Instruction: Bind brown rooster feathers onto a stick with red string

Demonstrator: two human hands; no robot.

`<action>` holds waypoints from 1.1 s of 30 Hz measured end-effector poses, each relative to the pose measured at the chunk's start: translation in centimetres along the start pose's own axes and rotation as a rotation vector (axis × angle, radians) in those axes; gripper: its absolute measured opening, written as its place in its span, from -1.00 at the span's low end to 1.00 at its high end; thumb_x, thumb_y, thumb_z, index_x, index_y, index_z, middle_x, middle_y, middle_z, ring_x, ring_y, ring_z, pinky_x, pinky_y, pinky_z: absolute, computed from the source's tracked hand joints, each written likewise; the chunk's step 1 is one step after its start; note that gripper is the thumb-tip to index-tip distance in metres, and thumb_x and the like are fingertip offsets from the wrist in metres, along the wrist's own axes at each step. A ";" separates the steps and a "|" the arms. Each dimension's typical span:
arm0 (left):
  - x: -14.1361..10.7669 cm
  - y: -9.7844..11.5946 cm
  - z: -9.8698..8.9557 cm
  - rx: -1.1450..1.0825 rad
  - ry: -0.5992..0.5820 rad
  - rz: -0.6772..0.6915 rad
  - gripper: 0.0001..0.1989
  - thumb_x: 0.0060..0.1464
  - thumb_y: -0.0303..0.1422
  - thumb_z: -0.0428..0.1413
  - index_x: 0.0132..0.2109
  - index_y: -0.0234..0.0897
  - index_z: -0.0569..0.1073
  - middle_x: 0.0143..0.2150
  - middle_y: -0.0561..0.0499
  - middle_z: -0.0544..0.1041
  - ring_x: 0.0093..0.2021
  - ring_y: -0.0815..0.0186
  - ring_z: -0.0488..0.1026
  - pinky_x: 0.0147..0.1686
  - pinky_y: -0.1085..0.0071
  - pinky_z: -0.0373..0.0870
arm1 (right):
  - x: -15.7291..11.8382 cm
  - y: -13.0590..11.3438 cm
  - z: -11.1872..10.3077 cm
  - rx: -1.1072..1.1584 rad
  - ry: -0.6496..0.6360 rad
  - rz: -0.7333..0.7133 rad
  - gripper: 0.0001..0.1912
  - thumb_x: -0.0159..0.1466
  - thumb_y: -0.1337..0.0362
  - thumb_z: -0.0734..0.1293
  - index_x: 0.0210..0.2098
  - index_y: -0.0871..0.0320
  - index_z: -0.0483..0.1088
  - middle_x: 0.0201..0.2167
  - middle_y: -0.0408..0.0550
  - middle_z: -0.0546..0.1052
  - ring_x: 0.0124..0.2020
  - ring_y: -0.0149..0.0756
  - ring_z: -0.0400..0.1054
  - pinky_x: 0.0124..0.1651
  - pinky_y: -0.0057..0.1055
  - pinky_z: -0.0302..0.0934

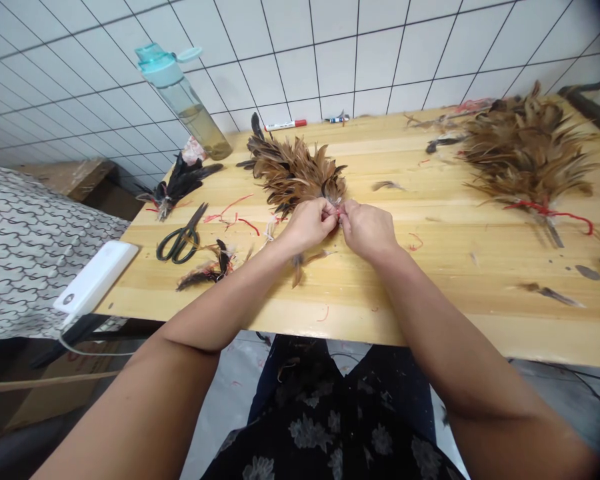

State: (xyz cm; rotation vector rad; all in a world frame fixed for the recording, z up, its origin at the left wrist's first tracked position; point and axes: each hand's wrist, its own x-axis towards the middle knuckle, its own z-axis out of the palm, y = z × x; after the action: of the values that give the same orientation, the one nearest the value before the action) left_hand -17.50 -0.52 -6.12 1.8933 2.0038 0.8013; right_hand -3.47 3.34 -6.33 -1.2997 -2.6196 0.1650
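A bundle of brown feathers (300,172) lies on the wooden table, its quill ends toward me. At those ends my left hand (314,221) is closed in a pinch, thumb and forefinger together. My right hand (367,227) is closed too, its fingertips meeting the left ones. Between them shows a bit of red string (338,211); the rest is hidden by the fingers. Black-handled scissors (181,239) lie left of my hands, beside loose red string pieces (229,209). Near my left wrist are small dark feather scraps (207,270).
A larger feather bundle tied with red string (530,157) lies at the right. Black feathers (180,183) and a water bottle (190,107) with its lid flipped up are at the back left. A white power bank (97,277) rests at the left edge. Markers (286,125) lie along the tiled wall.
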 end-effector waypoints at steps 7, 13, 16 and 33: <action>0.0 -0.6 0.0 -0.027 -0.004 0.056 -0.86 -0.02 -0.47 0.04 -0.34 -0.31 0.50 -0.37 0.01 0.57 -0.39 0.37 0.42 -0.32 0.46 0.32 | 0.0 0.2 0.0 -0.009 -0.011 -0.015 -0.69 0.35 0.21 0.06 -0.08 0.17 0.33 -0.26 0.17 0.56 -0.23 -0.07 0.44 -0.27 -0.32 0.12; -0.3 -0.4 0.1 -0.014 0.088 0.080 -0.88 0.00 -0.48 0.06 -0.35 -0.29 0.50 -0.35 0.03 0.56 -0.35 0.38 0.42 -0.25 0.46 0.33 | 0.0 0.2 0.1 -0.021 -0.008 -0.007 -0.68 0.35 0.21 0.05 -0.06 0.19 0.32 -0.25 0.18 0.56 -0.25 -0.07 0.44 -0.26 -0.33 0.12; -0.4 -0.5 0.4 -0.056 0.101 0.080 -0.87 0.00 -0.49 0.05 -0.32 -0.30 0.50 -0.37 0.05 0.56 -0.37 0.39 0.44 -0.28 0.48 0.33 | 0.0 0.2 0.0 -0.023 -0.011 -0.004 -0.67 0.36 0.21 0.05 -0.05 0.20 0.32 -0.25 0.18 0.56 -0.24 -0.08 0.43 -0.25 -0.33 0.12; -0.3 -0.3 0.6 0.001 0.082 0.081 -0.87 0.00 -0.47 0.04 -0.32 -0.31 0.48 -0.37 0.01 0.57 -0.37 0.35 0.45 -0.30 0.44 0.33 | 0.1 0.2 0.0 -0.011 -0.011 0.001 -0.68 0.36 0.21 0.04 -0.07 0.19 0.32 -0.26 0.15 0.56 -0.26 -0.09 0.44 -0.28 -0.34 0.11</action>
State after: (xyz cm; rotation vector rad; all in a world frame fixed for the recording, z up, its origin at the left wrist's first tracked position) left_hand -17.37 -0.71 -6.85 1.9842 1.9850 0.9134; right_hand -3.36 3.51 -6.39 -1.3070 -2.6332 0.1592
